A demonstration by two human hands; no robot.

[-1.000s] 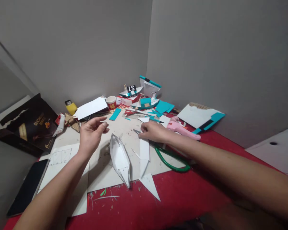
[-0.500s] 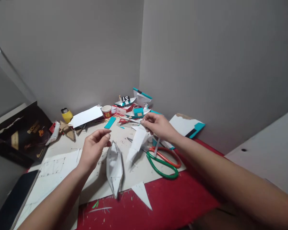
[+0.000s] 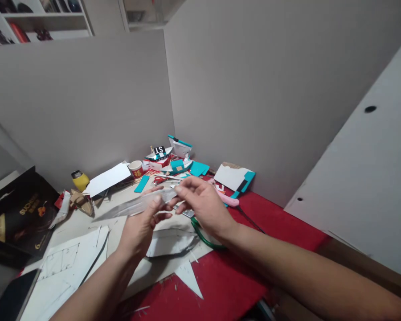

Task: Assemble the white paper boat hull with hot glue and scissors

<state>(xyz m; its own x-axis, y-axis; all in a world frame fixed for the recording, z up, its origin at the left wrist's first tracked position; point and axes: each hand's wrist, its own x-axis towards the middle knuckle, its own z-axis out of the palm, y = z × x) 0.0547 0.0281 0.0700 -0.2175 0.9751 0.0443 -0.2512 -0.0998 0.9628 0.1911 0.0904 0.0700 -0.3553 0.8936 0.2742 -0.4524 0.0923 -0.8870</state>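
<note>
A long, tapered strip of white paper or card [image 3: 127, 208], blurred by motion, stretches leftward from between my hands. My left hand [image 3: 142, 227] is closed around its middle, thumb on top and fingers underneath. At the strip's right end my right hand [image 3: 200, 203] is closed in a pinch. Below them, a white paper boat hull [image 3: 170, 243] lies on its side on the board, partly covered by my left hand. Scissors, whose green handle [image 3: 205, 240] shows, lie under my right hand, which hides much of them.
A white triangle scrap [image 3: 190, 278] lies on the red tabletop [image 3: 234, 276]. Further back stand finished model boats [image 3: 177, 166], a paper cup [image 3: 136, 169] and a yellow bottle [image 3: 80, 180]. A pink-handled tool [image 3: 229, 199] is at right; a black box [image 3: 23, 214] is at left.
My hands have come together on the white strip, the right having moved left with a white piece. The boat hull has turned from lengthwise to crosswise. The view has shifted right and up.
</note>
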